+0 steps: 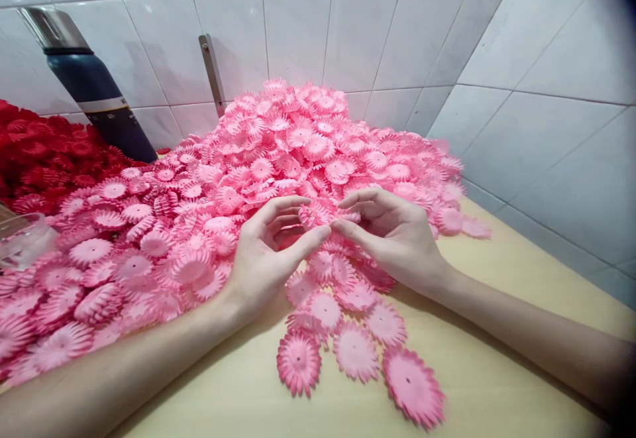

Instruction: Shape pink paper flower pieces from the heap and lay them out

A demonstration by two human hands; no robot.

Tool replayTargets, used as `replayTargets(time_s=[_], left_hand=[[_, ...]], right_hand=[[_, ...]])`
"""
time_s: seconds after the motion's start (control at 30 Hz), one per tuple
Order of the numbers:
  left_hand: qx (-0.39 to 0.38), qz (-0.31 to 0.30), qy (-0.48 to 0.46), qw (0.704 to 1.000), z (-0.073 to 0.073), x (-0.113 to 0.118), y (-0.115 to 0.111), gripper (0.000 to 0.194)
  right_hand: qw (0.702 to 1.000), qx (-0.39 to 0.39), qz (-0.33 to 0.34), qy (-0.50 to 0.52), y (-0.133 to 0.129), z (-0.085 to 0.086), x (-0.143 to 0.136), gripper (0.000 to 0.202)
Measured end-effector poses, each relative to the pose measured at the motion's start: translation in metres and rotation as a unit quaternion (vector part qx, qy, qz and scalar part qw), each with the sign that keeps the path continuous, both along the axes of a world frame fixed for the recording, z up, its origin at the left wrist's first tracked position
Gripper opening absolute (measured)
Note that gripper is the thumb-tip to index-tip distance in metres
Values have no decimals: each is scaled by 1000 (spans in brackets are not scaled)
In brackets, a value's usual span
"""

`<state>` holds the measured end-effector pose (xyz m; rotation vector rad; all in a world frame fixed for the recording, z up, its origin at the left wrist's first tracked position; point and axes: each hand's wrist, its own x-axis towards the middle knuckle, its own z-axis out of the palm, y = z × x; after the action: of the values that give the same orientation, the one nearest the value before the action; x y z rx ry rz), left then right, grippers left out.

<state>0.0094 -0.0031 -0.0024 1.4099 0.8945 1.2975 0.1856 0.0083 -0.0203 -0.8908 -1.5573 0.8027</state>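
Observation:
Between my two hands is a pink fringed flower piece [318, 214], pinched by thumb and fingers on each side. My left hand [273, 239] curls around its left edge, with the thumb in front. On the other side, my right hand [392, 236] grips the right edge in the same way. Both thumb tips nearly meet just below the piece. Several loose pink flower discs [355, 352] with small centre holes lie on the table below my hands. Behind them rises a large heap of similar pink flower pieces [298, 133].
A dark blue bottle [102, 93] with a steel cap leans at the left, beside a red flower heap [44, 153]. A clear plastic container [24, 242] sits at the left edge. White tiled walls [308, 27] bound the pale table [497, 332]. A metal strip [212, 73] stands against the tiles.

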Motion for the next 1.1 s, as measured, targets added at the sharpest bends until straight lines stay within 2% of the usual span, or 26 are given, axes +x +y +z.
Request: replayTargets(time_s=[0.17,0.27,0.43,0.5,0.67,0.77,0.93,1.1], left_hand=[[-2,-4,-8,1000,0,1,-2,33],[-1,-19,-6,1000,-1,-1,-3,35],[19,-50,-6,999,-5,-4,0,43],[15,-54,-3,998,-5,-5,1,49],[-27,-39,14,999,-2,-4,0,39],[-40,-44,6,998,-3,-4,1,37],[-54,-48,-9,997,-5,-5,1,38],[-75,-81,-40,993,-6,-5,1,36]], right_hand=[[1000,-14,-17,20,1,1,-2,25],[999,5,-39,1,2,0,-2,19],[979,113,-107,-133,0,3,-1,9],[969,152,-119,-156,-2,5,-1,5],[980,149,-84,-102,-6,2,-2,13],[987,128,-60,-71,-9,1,-1,9],[983,142,-9,-113,-10,6,1,17],[980,150,39,-128,-9,8,0,12]])
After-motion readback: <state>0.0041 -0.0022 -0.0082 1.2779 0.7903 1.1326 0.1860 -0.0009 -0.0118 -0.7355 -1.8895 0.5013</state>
